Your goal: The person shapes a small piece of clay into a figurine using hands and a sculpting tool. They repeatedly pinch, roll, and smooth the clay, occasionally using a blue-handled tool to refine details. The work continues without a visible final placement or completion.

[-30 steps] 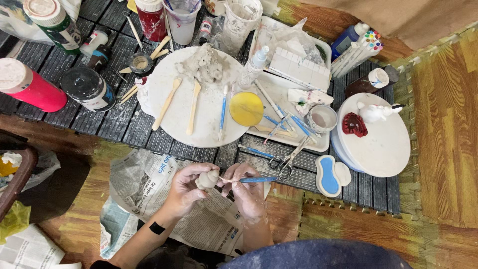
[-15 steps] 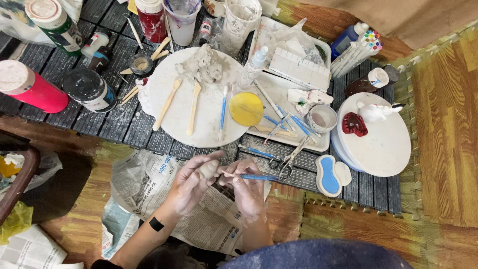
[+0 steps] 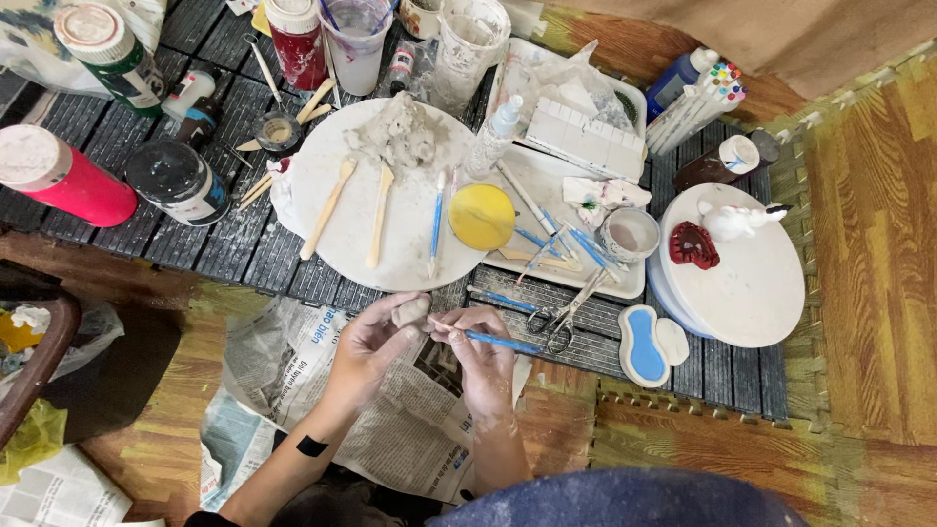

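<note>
Over the newspaper (image 3: pixel 390 410), just below the table edge, your left hand (image 3: pixel 376 342) pinches a small grey clay lump (image 3: pixel 411 310) in its fingertips. Your right hand (image 3: pixel 483 356) grips a thin blue tool (image 3: pixel 493 340), with its tip touching the clay. The lump looks rough and plain, so most of the shaping seems left to do. Since half a second ago, little has changed. A round white board (image 3: pixel 390 244) with more clay lies just above.
</note>
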